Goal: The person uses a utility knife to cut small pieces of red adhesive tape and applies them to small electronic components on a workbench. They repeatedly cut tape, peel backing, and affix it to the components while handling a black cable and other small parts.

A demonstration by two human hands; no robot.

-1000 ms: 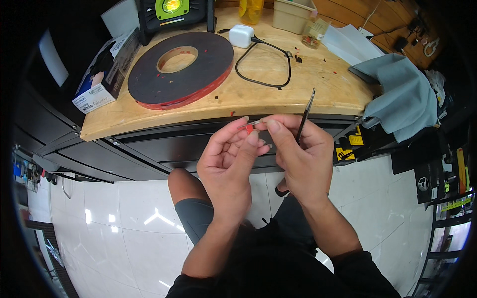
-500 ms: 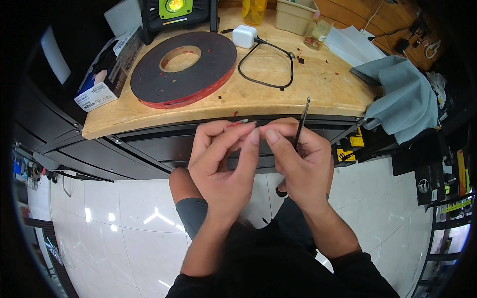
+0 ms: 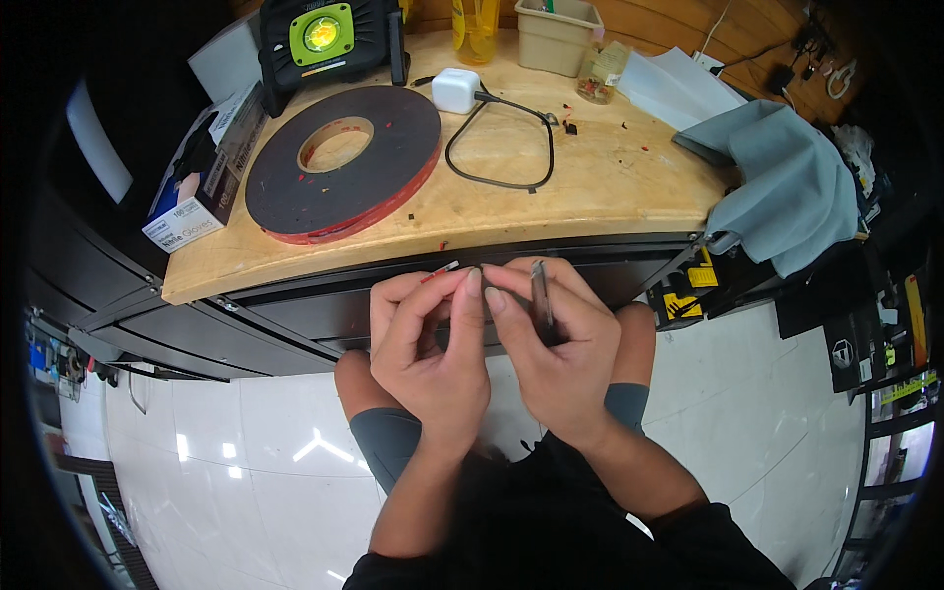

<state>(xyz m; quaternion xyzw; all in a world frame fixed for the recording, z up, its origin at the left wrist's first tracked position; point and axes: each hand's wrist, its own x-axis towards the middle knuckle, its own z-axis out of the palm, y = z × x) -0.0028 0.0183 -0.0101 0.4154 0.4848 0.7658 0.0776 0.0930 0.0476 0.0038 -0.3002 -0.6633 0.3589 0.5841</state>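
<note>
My left hand (image 3: 430, 344) is closed, its thumb and index fingertip pinched on something too small to make out. A thin red and whitish sliver (image 3: 440, 272) lies at its index finger; how it is held there is unclear. My right hand (image 3: 560, 344) is closed round a pair of slim dark tweezers (image 3: 540, 295), which stick up between the fingers. Its thumb and index fingertips are next to the left ones. Both hands hang just in front of the bench edge, above my lap.
On the wooden bench (image 3: 619, 187) lies a big roll of dark tape (image 3: 393, 138) with a red edge. Around it are a glove box (image 3: 187, 218), a work light (image 3: 329, 39), a white charger (image 3: 456, 90) with a looped black cable, a jar (image 3: 598, 77), a beige bin (image 3: 559, 41) and a grey cloth (image 3: 787, 187).
Both hands have shifted slightly left and down in view. The tweezers have turned, their tip no longer pointing far beyond my right hand. The view itself has moved a little.
</note>
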